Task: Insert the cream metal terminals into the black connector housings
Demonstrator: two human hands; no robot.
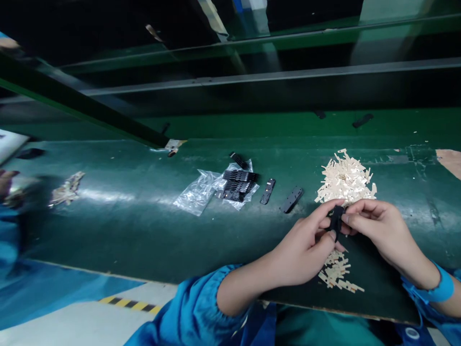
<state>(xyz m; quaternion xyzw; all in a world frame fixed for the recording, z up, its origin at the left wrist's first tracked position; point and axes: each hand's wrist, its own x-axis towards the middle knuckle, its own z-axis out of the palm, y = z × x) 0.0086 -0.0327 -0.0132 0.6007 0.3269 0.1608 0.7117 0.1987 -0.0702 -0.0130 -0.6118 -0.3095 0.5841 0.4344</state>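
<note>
Above the near edge of the dark green desk (pixel 144 226), the left hand (pixel 306 250) and the right hand (pixel 378 230) met over a small black flat plastic piece (pixel 337 220); the fingers (pixel 326 211) of the left hand pinched it from the left side, and the fingers of the right hand gripped it from the right, so both hands were clenched on the same piece, held just off the desk surface; both forearms wore bright blue sleeves, the left one (pixel 194 312) pushed up toward the elbow, the right one ending in a blue cuff (pixel 441 288) at the wrist. Just behind the hands lay a heap of pale cream flat strips (pixel 345 178); a smaller scatter of the same cream strips (pixel 336 274) lay below the hands, near the desk's front edge. To the left of the heap, two loose black oblong plastic parts (pixel 292 199) (pixel 268 191) rested apart from each other on the desk; further left, a stack of like black parts (pixel 237 185) sat on a crumpled clear plastic bag (pixel 198 192). At the far left edge, blurred, another person's hand (pixel 5 182) showed beside a small pale pile (pixel 66 190); what it held could not be told.
</note>
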